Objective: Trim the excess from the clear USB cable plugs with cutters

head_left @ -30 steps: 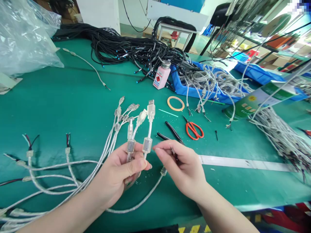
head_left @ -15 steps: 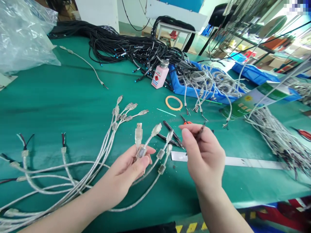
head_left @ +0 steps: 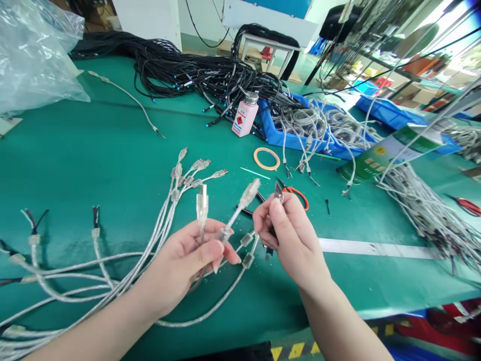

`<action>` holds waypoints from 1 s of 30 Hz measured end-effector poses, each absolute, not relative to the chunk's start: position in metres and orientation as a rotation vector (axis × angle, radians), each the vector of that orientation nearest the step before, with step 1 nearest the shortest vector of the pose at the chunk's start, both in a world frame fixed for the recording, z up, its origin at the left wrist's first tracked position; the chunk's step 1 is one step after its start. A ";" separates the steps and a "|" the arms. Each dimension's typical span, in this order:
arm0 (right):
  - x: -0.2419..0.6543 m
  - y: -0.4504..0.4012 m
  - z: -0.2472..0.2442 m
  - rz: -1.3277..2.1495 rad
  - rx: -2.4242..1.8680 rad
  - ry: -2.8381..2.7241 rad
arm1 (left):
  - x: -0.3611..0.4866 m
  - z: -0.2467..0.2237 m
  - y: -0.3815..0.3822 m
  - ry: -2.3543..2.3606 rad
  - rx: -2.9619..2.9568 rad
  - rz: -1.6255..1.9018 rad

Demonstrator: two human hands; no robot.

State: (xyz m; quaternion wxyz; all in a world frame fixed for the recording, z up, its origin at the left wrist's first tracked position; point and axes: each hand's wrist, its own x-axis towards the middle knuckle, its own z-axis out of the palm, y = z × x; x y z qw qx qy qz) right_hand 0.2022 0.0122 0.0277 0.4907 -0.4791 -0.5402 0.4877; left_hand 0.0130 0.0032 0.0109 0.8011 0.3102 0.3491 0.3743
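Observation:
My left hand [head_left: 203,250] is closed around clear cables; a USB plug [head_left: 202,204] stands up from its fingers and a second clear connector [head_left: 249,193] points up to the right. Just right of it, my right hand [head_left: 287,225] pinches a small dark pointed blade [head_left: 278,190], tip up; the rest of it is hidden in the fingers. Pliers with black handles [head_left: 246,211] lie partly hidden behind the hands. Several clear cables [head_left: 165,215] with connectors lie at the left, some ending in bare coloured wires [head_left: 96,216].
Beyond the hands are a tape roll [head_left: 266,159], a pink bottle [head_left: 245,118], a blue tray [head_left: 270,131] of cables and black cables [head_left: 161,65]. Red-handled pliers [head_left: 298,194] and a white strip [head_left: 379,249] lie right, a plastic bag [head_left: 37,55] far left.
My right hand has moved left, closer to my left hand, and the blade now points up. The red-handled pliers show more. The connectors in my left hand have shifted and spread apart.

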 end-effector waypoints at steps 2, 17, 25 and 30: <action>0.202 0.011 0.027 1.189 -1.164 -1.348 | 0.012 0.013 0.004 0.721 0.606 0.827; 0.189 0.009 0.020 1.604 -0.931 -1.002 | 0.017 0.014 0.001 0.806 0.608 0.713; 0.188 0.014 0.023 1.615 -0.916 -0.820 | 0.006 0.019 0.005 0.746 0.756 0.647; 0.186 0.013 0.020 1.539 -0.950 -0.824 | 0.008 0.019 0.005 0.765 0.756 0.646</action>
